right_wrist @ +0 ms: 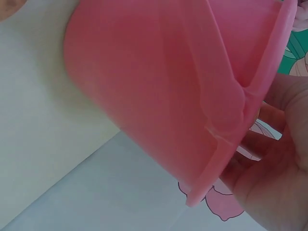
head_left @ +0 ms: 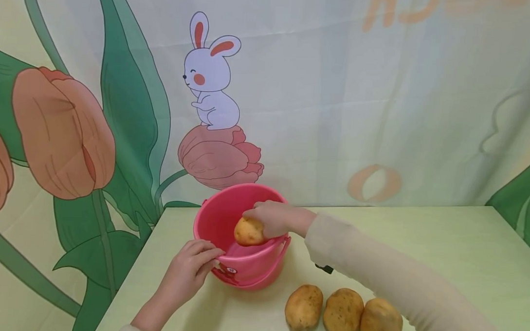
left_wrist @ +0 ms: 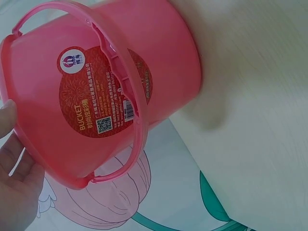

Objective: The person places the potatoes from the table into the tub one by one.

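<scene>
Near the surface's back left corner stands the bucket. Right hand grasps a potato over its rim, fingers partly hidden. Left hand grips the near rim. Three potatoes lie by the front edge.

3 potatoes lie on the table, right-front of the bucket.

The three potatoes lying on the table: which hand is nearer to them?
Left. The left hand holds the pink bucket's near rim, beside the three potatoes; the right hand holds another potato over the bucket, farther back.
</scene>
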Tool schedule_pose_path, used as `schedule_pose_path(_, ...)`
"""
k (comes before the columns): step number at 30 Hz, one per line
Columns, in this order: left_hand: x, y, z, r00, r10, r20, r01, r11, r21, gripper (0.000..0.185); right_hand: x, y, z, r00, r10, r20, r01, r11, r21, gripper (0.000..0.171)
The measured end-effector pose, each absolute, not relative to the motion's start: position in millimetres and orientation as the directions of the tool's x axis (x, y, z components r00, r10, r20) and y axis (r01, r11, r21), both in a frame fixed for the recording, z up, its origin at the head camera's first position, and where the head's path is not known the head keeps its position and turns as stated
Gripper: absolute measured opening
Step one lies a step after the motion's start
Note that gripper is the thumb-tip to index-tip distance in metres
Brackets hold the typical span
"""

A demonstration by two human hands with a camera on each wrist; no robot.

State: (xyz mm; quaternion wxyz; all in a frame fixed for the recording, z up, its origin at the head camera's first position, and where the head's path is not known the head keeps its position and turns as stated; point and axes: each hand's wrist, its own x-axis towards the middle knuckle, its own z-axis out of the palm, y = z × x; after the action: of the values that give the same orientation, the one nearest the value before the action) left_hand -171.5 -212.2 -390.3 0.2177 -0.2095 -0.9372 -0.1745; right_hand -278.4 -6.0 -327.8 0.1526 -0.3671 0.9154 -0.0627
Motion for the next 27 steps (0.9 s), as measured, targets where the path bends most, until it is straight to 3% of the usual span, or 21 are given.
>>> schedule_pose_path(10, -172.9, -213.8, -391.4, -0.77, 0.357, 0.529, 0.524, 0.827, 0.205, 0.031, -281.6, -11.5, -340.4, -0.666, -0.706, -0.241, -0.652, 0.708, -0.272, 0.063)
schedule_pose_path(27, -171.3, -213.7, -390.4, -0.792, 0.338, 0.508, 0.499, 0.838, 0.221, 0.031, -284.9, -17.4, -353.0, -0.658, -0.717, -0.233, -0.657, 0.697, -0.288, 0.06)
